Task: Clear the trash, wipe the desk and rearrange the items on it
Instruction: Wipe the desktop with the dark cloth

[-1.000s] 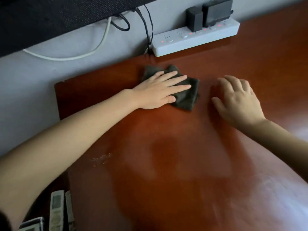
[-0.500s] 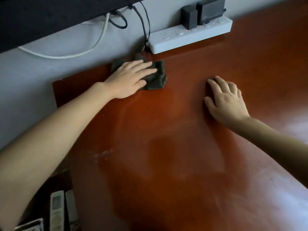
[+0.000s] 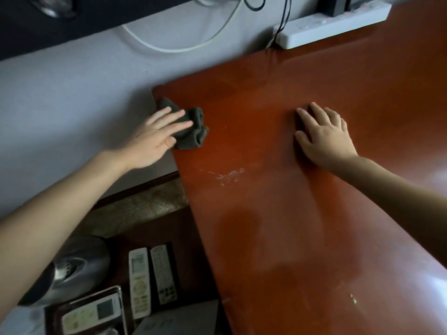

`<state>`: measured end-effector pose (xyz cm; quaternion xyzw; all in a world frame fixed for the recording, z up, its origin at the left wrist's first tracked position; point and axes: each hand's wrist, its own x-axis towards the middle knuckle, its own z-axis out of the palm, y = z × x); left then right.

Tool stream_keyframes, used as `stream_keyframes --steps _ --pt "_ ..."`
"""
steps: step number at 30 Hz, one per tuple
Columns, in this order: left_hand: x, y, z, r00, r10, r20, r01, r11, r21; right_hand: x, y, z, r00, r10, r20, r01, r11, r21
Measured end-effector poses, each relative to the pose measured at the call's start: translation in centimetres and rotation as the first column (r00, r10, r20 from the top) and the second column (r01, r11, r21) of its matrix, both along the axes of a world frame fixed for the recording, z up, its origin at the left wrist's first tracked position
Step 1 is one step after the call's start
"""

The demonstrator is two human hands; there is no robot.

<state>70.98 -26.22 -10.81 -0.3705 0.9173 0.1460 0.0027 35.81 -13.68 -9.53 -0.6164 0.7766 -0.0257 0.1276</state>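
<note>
Cloth (image 3: 191,129) sits crumpled at the bench's (image 3: 278,213) left edge, centre-left of the frame, pinned under the left hand (image 3: 154,139) — fingers flat, pressing rather than clenched. Right hand (image 3: 324,136) lies open, holding nothing, bracing the bench. Best to press evenly and sweep down through the pale smear (image 3: 225,175) below — without pushing the cloth off the edge.

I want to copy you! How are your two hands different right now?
The left hand presses a grey cloth at the desk's left edge; the right hand rests on bare wood. The left hand hangs partly off the desk; the right hand sits fully on it. Both lie flat, palm down, fingers spread.
</note>
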Motion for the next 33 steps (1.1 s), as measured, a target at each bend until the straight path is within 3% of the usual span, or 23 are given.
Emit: stream_keyframes --steps 3,6,8,11,14,17,21,24,28,31,33 --pt "-2.4 3.7 0.7 0.975 -0.215 0.050 0.217 0.975 -0.037 0.2 0.1 0.0 1.000 -0.013 -0.006 0.013 1.000 -0.006" --pt "-5.5 7.5 0.9 0.820 -0.562 0.109 0.572 0.810 -0.129 0.2 -0.1 0.1 0.999 -0.034 0.004 0.034 0.999 -0.009" --pt "-6.6 7.2 0.9 0.762 -0.623 0.175 0.641 0.764 -0.072 0.1 -0.1 0.1 0.999 -0.034 -0.002 0.034 0.999 0.003" --pt "-6.6 2.1 0.7 0.858 -0.488 0.159 0.505 0.858 -0.091 -0.2 -0.1 0.3 1.000 -0.024 -0.014 0.024 1.000 0.008" --pt "-5.0 -5.5 0.5 0.977 -0.142 0.159 0.163 0.979 -0.125 -0.5 -0.1 0.3 0.999 0.007 -0.045 -0.007 1.000 0.016" --pt "-3.9 -9.6 0.6 0.986 0.065 0.156 -0.045 0.990 -0.131 -0.7 -0.2 0.3 0.998 0.031 -0.061 -0.030 0.999 0.017" --pt "-5.6 -7.7 1.0 0.965 0.172 0.199 -0.159 0.984 -0.076 -1.3 -0.1 0.2 0.997 0.048 -0.059 -0.050 0.998 -0.024" --pt "-9.0 -3.3 1.7 0.972 0.042 0.232 -0.031 0.998 -0.052 -2.0 0.1 0.3 0.996 0.082 -0.028 -0.084 0.996 -0.044" --pt "-13.8 7.5 2.1 0.936 -0.280 0.215 0.283 0.959 0.018 -2.8 1.4 0.8 0.990 0.134 0.046 -0.132 0.990 -0.051" --pt "-14.9 16.3 2.2 0.788 -0.584 0.195 0.573 0.811 0.116 -2.6 4.8 1.0 0.994 0.111 -0.008 -0.111 0.993 -0.042" --pt "-14.9 19.2 2.0 0.688 -0.689 0.230 0.687 0.720 0.102 -2.4 7.8 0.9 0.998 0.061 -0.028 -0.063 0.996 -0.062"
